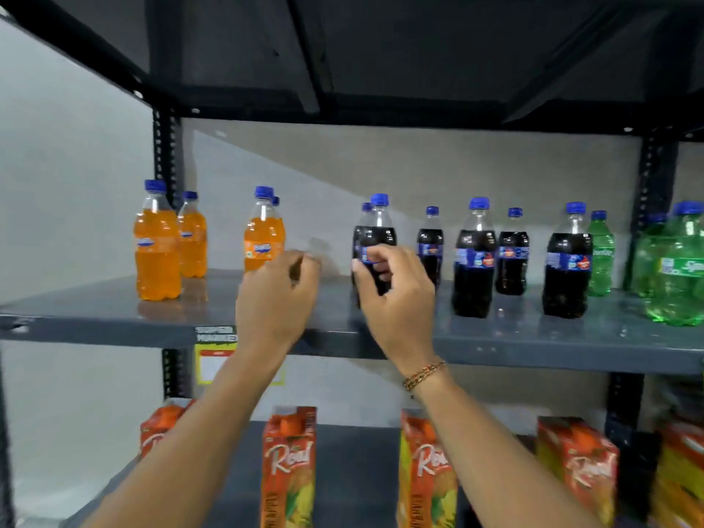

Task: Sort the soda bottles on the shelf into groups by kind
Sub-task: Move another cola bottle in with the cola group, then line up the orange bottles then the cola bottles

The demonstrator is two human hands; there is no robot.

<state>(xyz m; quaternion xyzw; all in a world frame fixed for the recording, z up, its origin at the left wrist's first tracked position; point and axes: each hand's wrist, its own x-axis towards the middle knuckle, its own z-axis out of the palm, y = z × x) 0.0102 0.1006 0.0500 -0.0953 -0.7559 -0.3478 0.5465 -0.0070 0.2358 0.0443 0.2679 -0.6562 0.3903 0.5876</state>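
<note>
Fingers: on the right hand [394,295] they curl around the lower body of the front cola bottle [375,245], thumb on its left side, seemingly clamped on it; on the left hand [276,295] they are curled together and hold nothing, just right of the nearest orange soda bottle [263,238].
Landmark: the gripped cola bottle, standing mid-shelf on the grey metal shelf [114,318].
Left of it: orange soda bottles [157,245] in two loose clusters, all one kind.
Right of it: more cola bottles [474,261], then green lemon-lime bottles [678,268] at the far right.
Progress: the kinds look largely grouped; one green bottle [601,257] stands just behind a cola bottle [567,264], and the groups could be tightened.
Hand pose: both forearms reach up and forward, palms away; a beaded bracelet [424,375] circles the right wrist.
Below it: juice cartons [289,466] on the lower shelf.
</note>
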